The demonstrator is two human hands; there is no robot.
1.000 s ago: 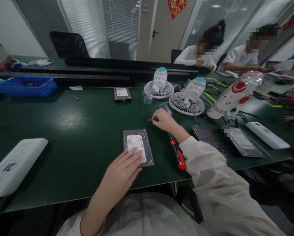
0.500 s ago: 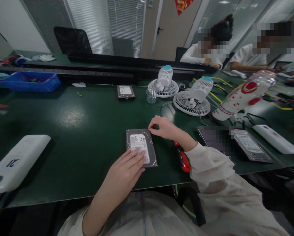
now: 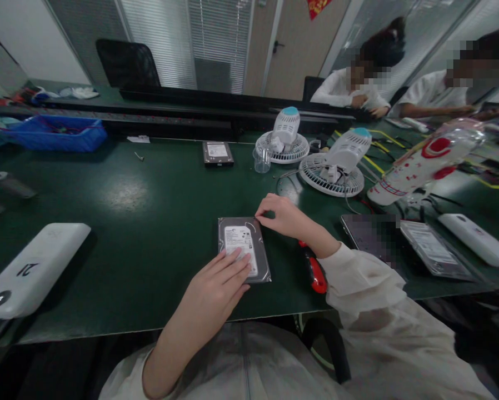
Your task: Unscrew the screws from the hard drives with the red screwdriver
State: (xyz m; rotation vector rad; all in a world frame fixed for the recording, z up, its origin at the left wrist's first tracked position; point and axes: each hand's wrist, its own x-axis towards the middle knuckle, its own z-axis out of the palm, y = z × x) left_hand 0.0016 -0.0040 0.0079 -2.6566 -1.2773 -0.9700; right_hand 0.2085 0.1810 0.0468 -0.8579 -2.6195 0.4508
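Note:
A hard drive [image 3: 240,234] with a white label lies flat on the green table in front of me. My left hand [image 3: 218,281] rests on its lower left part, fingers stretched out over the label. At the drive's far right corner, thumb and forefinger of my right hand [image 3: 282,215] are pinched together; whatever sits between the fingertips is too small to make out. Beneath my right forearm lies a red and black tool handle [image 3: 316,273], partly hidden by the wrist and sleeve.
A second hard drive [image 3: 218,153] and a clear plastic cup [image 3: 262,160] stand farther back, beside two white fans [image 3: 333,166]. White power banks [image 3: 36,269] lie left and right. A phone [image 3: 368,236] and another drive [image 3: 435,250] lie right. A blue bin [image 3: 60,134] is back left. Two people sit opposite.
The whole view has shifted slightly. Both hands keep their places on the drive. A hand at the far left edge has gone, and grey cylinders now show there.

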